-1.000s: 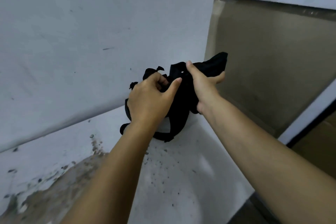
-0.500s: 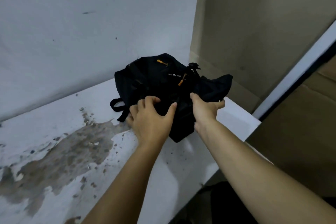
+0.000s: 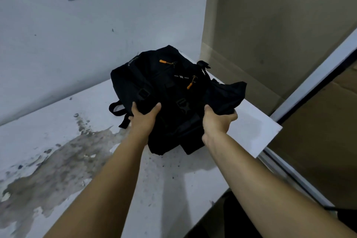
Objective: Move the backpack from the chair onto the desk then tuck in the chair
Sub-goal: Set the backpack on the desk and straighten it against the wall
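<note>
Both hands, left hand (image 3: pixel 144 120) and right hand (image 3: pixel 217 121), grip the backpack (image 3: pixel 166 91) on the desk (image 3: pixel 164 189).

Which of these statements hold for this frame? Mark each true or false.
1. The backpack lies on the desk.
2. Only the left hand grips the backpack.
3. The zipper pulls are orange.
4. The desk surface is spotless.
1. True: the black backpack lies on the white desk, near its far corner.
2. False: the left hand and the right hand both grip its near edge.
3. True: the zipper pulls are orange.
4. False: a large brown stain marks the desk.
</note>
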